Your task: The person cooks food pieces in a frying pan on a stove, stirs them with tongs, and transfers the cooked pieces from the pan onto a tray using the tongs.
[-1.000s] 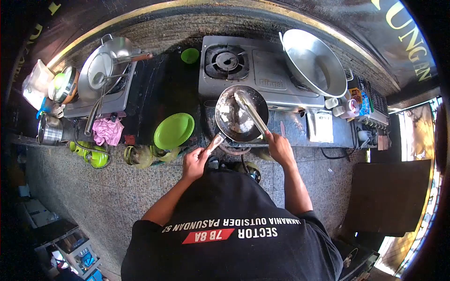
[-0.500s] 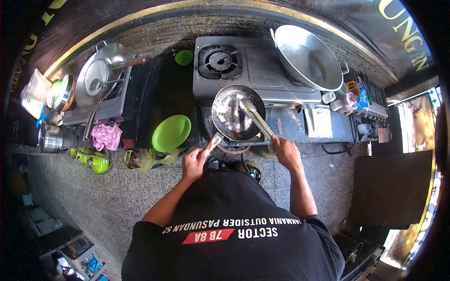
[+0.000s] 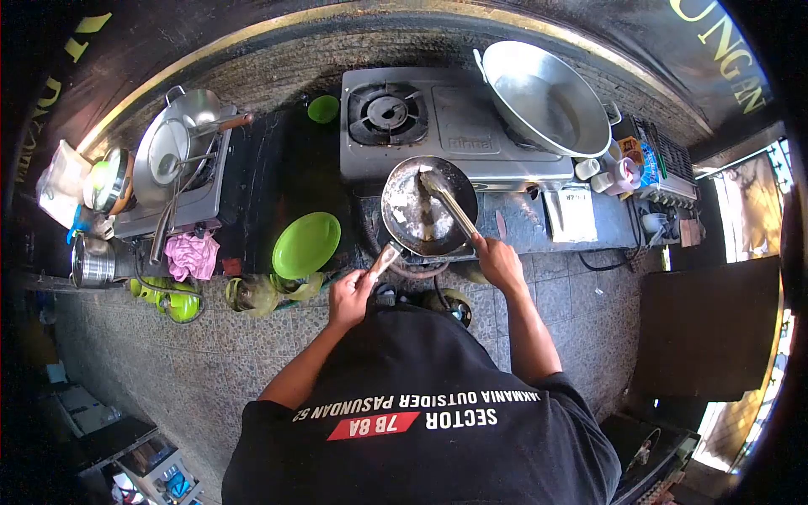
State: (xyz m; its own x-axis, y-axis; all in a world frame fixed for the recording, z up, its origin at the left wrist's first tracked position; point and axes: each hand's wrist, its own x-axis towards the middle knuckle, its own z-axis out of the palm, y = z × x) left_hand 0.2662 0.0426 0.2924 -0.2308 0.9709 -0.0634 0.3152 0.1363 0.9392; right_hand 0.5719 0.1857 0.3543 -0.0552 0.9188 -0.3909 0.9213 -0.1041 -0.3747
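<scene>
My left hand (image 3: 351,296) is closed round the handle of a dark frying pan (image 3: 404,238), which is held at the front edge of the counter, before the stove. Metal tongs (image 3: 457,210) are gripped in my right hand (image 3: 498,259), their tips down inside the pan. Pale, whitish bits lie on the pan's inner surface; what they are is too small to tell. Left of the pan, a green oval plate (image 3: 306,246) rests on the counter.
A two-burner stove (image 3: 471,126) carries a large metal wok (image 3: 547,99) on its right side. White and pink containers (image 3: 623,175) stand beyond it. Further left are another stove with pans (image 3: 160,156), a pink cloth (image 3: 192,255) and a small green bowl (image 3: 322,108).
The tongs have shifted within the pan, and my right hand has moved a little left and up since half a second ago. The view has turned slightly, so the stove sits further left.
</scene>
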